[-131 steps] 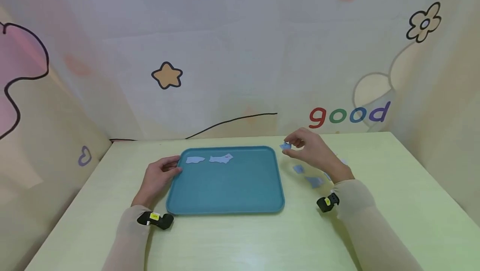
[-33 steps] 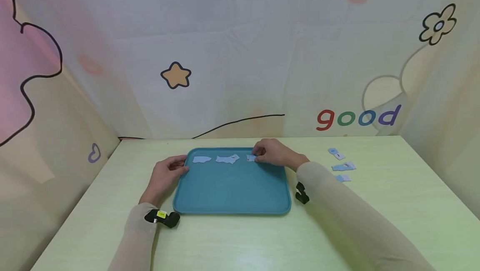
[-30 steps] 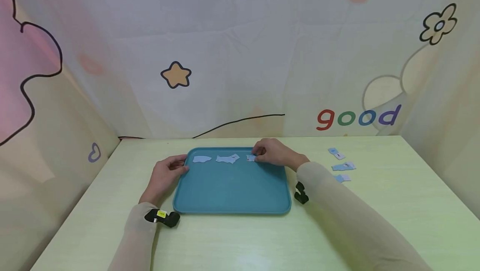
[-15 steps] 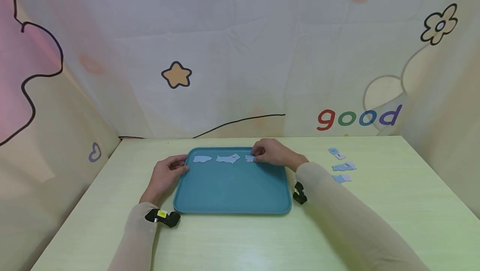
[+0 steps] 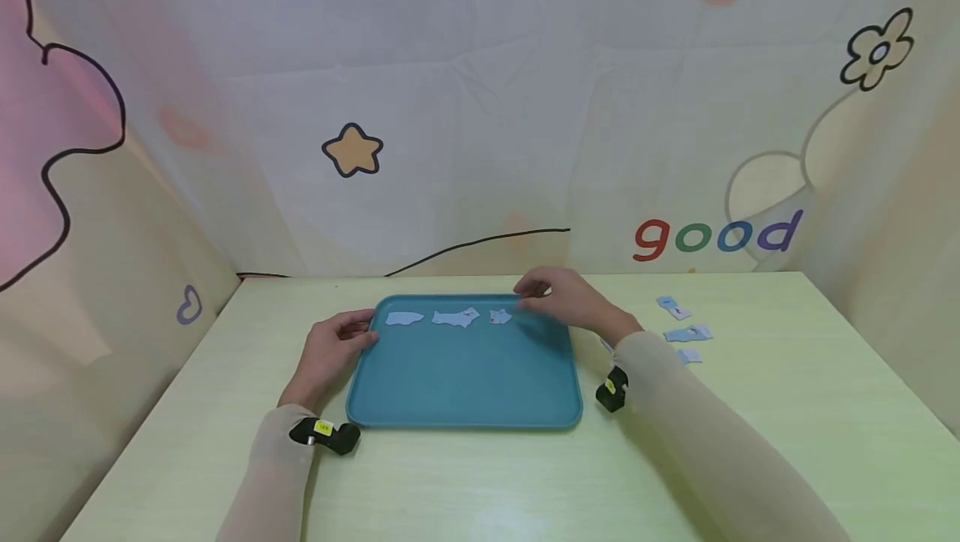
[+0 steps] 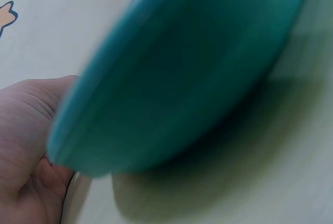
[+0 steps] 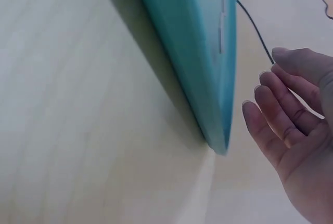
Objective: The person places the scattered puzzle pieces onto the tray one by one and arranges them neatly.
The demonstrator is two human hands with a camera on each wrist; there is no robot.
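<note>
A blue tray [image 5: 465, 383] lies on the table, three torn pale-blue paper pieces in a row along its far side: the left piece [image 5: 404, 318], the middle piece [image 5: 455, 318] and a smaller right piece [image 5: 500, 317]. My left hand [image 5: 327, 356] holds the tray's left rim, thumb and fingertips at the edge; in the left wrist view the tray wall hides most of the fingers. Just right of the small piece, above the tray's far right corner, hovers my right hand [image 5: 570, 298]. Its fingers are loosely bent with nothing between them, as the right wrist view confirms.
More paper pieces lie on the table to the right: an upper piece [image 5: 673, 307], a middle piece [image 5: 688, 333] and a lower piece [image 5: 690, 356] partly behind the right sleeve. Another scrap peeks out by the right wrist. A printed curtain [image 5: 465, 150] hangs behind the table.
My right hand brought the small paper piece from right of the tray into the row, nudged it slightly left, then let go and lifted away rightward. My left hand stays at the rim.
</note>
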